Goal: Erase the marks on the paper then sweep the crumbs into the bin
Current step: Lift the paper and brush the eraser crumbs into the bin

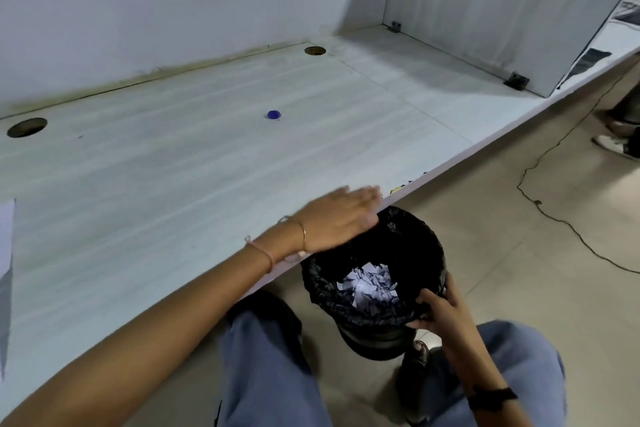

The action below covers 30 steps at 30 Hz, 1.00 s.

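While left hand [341,215] lies flat, fingers straight, on smooth desk [173,184], right hand [438,308] grips round, crinkly-lined bin [427,239].

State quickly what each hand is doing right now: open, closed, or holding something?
Left hand: open, fingers straight, at the table edge by the bin.
Right hand: gripping the bin's rim.

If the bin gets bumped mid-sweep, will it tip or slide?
Probably light: the bin holds only paper scraps, so a bump could shift it. The right hand grips its rim, which should steady it. The loose, crinkled liner may slip under fingers.
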### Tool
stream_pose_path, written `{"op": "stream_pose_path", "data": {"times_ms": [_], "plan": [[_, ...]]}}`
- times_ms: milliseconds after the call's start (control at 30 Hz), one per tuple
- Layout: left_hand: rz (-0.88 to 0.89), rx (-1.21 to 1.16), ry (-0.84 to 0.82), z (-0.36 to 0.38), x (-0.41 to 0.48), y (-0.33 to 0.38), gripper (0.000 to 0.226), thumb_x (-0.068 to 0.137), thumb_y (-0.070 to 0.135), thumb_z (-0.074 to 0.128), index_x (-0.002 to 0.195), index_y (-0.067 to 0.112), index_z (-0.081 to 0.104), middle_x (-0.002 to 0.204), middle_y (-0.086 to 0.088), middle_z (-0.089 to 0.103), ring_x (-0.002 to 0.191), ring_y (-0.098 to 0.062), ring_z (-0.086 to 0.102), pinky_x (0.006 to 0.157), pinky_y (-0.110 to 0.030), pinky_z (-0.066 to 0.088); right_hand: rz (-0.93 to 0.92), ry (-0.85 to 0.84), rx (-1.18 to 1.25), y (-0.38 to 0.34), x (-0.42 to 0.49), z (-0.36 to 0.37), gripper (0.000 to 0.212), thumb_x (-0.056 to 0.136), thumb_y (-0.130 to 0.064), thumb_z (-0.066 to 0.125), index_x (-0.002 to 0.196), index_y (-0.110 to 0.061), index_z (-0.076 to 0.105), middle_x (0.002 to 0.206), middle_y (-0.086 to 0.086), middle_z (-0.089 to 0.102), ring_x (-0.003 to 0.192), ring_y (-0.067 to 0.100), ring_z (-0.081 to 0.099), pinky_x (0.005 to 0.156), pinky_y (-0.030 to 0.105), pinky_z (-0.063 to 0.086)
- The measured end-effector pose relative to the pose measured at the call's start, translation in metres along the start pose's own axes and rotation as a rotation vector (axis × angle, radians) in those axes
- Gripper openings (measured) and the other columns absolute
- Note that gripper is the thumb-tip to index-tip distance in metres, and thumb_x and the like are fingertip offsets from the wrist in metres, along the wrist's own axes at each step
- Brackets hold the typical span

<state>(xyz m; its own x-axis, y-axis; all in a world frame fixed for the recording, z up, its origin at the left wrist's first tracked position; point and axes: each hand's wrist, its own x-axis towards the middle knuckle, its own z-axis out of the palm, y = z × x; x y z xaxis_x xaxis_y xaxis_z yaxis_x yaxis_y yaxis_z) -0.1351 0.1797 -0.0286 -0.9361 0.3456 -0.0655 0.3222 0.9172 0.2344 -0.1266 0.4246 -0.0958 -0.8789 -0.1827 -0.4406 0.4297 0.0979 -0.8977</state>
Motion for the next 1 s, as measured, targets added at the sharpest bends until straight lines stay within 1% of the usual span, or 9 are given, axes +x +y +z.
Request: {"op": "stream_pose_path", "data": {"times_ms": [100,200,333,467,567,700,800,900,1000], "plan": [[-0.006,-0.239,0.084,-0.018,-0.014,-0.004,0.070,0.097,0.059,0.013,0.152,0.017,0.009,0.159,0.004,0.004,0.145,-0.005,0.002,0.117,-0.031,-0.013,-0.006,-0.003,-0.010,0.000,-0.001,-0.002,0.044,0.087,0.008,0.045,0.121,-0.020,0.049,0.090,0.009,0.055,0.074,0.022,0.056,0.043,0.028,0.053],[-0.307,0.035,0.417,-0.035,-0.017,-0.086,0.061,0.094,0.036,0.026,0.133,-0.006,0.047,0.148,-0.027,0.034,0.138,-0.041,0.033,0.104,-0.074,0.019,-0.007,-0.009,-0.009,-0.002,-0.001,-0.004,0.045,0.087,0.008,0.045,0.121,-0.021,0.049,0.092,0.011,0.056,0.075,0.023,0.056,0.043,0.027,0.053],[-0.893,-0.007,0.193,-0.047,-0.026,-0.175,0.056,0.103,0.038,0.019,0.150,0.008,0.021,0.159,-0.019,0.011,0.147,-0.033,0.009,0.113,-0.060,0.015,0.007,-0.002,-0.002,-0.003,0.000,-0.007,0.047,0.085,0.009,0.046,0.121,-0.021,0.050,0.094,0.014,0.055,0.069,0.025,0.054,0.043,0.028,0.052],[-0.395,0.196,0.114,-0.034,0.031,-0.116,0.055,0.100,0.037,0.011,0.127,0.000,0.041,0.132,-0.035,0.048,0.124,-0.051,0.047,0.088,-0.060,0.045,0.006,0.021,0.013,-0.002,0.002,-0.010,0.050,0.084,0.008,0.047,0.123,-0.023,0.050,0.099,0.015,0.057,0.071,0.025,0.055,0.045,0.028,0.052],[-0.228,0.051,0.074,-0.016,0.054,-0.032,0.090,0.087,0.058,-0.009,0.148,0.003,0.026,0.157,-0.019,0.021,0.147,-0.028,0.018,0.117,-0.041,0.017,0.015,0.034,0.029,0.000,0.005,-0.010,0.049,0.084,0.008,0.047,0.123,-0.021,0.050,0.094,0.013,0.055,0.068,0.025,0.054,0.044,0.028,0.052],[0.052,-0.205,-0.030,-0.010,0.031,0.036,0.071,0.090,0.061,0.001,0.152,0.027,0.007,0.160,0.007,0.003,0.146,-0.003,0.001,0.120,-0.029,-0.007,0.031,0.048,0.032,0.000,0.007,-0.012,0.046,0.084,0.008,0.047,0.123,-0.017,0.050,0.089,0.011,0.054,0.066,0.024,0.052,0.041,0.026,0.050],[-0.185,-0.142,0.130,-0.019,0.024,-0.003,0.053,0.104,0.037,0.016,0.153,0.018,0.008,0.161,0.003,0.002,0.147,-0.008,0.000,0.117,-0.032,-0.005,0.020,0.040,0.030,0.000,0.005,-0.015,0.048,0.085,0.008,0.047,0.124,-0.020,0.050,0.089,0.011,0.055,0.068,0.022,0.053,0.042,0.026,0.050],[-0.489,0.167,0.017,-0.019,0.023,-0.033,0.049,0.105,0.018,0.012,0.153,0.010,0.006,0.161,-0.010,-0.007,0.149,-0.023,-0.005,0.119,-0.045,0.002,0.008,0.034,0.033,-0.001,0.005,-0.016,0.051,0.085,0.008,0.046,0.127,-0.022,0.048,0.094,0.011,0.055,0.073,0.021,0.055,0.043,0.027,0.051],[-0.302,0.156,0.022,-0.006,0.034,0.004,0.065,0.097,0.044,-0.005,0.154,0.014,0.004,0.162,-0.005,-0.005,0.148,-0.014,-0.006,0.120,-0.041,0.003,0.012,0.043,0.038,-0.003,0.008,-0.014,0.053,0.085,0.008,0.046,0.128,-0.022,0.047,0.093,0.009,0.055,0.071,0.020,0.054,0.042,0.027,0.052]]}}
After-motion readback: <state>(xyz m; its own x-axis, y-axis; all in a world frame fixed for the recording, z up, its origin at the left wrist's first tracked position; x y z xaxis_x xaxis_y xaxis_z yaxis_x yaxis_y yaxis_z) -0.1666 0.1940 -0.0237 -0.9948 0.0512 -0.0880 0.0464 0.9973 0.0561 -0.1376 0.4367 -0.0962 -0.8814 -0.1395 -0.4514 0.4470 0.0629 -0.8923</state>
